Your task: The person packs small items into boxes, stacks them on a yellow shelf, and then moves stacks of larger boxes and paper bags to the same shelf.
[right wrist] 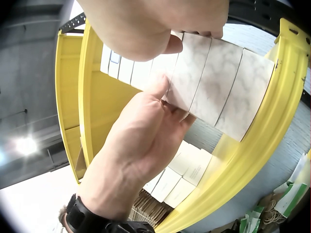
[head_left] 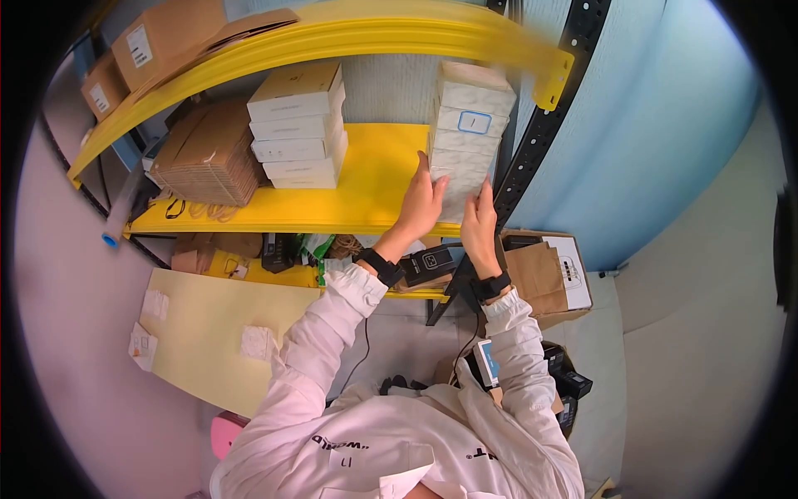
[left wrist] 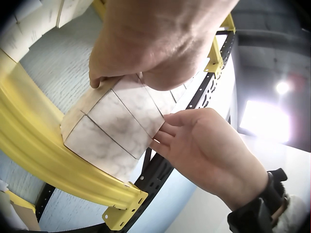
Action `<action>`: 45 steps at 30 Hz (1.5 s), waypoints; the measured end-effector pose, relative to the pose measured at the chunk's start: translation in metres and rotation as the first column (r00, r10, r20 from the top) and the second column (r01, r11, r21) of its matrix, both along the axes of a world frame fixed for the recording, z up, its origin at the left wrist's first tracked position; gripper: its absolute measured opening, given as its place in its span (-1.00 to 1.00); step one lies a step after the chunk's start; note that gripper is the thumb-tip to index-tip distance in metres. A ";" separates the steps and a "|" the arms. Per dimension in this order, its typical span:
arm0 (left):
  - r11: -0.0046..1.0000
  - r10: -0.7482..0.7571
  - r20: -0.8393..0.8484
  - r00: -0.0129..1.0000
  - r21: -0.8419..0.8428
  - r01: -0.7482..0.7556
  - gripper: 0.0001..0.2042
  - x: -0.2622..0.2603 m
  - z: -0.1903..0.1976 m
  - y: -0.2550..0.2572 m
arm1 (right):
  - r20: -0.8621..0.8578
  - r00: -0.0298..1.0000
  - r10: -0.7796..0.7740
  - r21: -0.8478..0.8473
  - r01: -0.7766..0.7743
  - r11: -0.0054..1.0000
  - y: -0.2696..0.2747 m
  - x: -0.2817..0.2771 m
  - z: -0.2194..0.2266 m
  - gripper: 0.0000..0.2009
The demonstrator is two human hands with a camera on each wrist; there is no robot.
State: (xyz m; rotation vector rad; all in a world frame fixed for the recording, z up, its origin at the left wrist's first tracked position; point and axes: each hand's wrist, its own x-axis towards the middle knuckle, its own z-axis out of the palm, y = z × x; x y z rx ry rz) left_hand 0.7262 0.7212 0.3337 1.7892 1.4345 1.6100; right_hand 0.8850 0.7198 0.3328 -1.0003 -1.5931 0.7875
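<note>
A tall stack of marble-patterned white boxes stands at the right end of the yellow shelf, seen closer in both wrist views. My left hand rests on the stack's left side, its thumb laid on the front face. On the opposite side my right hand touches the right edge, thumb toward the front and fingers along the side. The right wrist view shows the left hand with fingertips partly hidden past the box edge. In the left wrist view the right hand has its fingertips at the side.
White boxes and a cardboard bundle share the yellow shelf. A black perforated post rises beside the stack. Below are a black box, an open carton and a pale table with small white packs.
</note>
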 end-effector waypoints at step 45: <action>0.107 0.728 -0.426 0.537 -0.703 -0.703 0.46 -0.304 -0.301 -0.485 | 0.236 0.513 0.825 -0.606 -0.587 0.538 -0.305 -0.268 -0.315 -0.64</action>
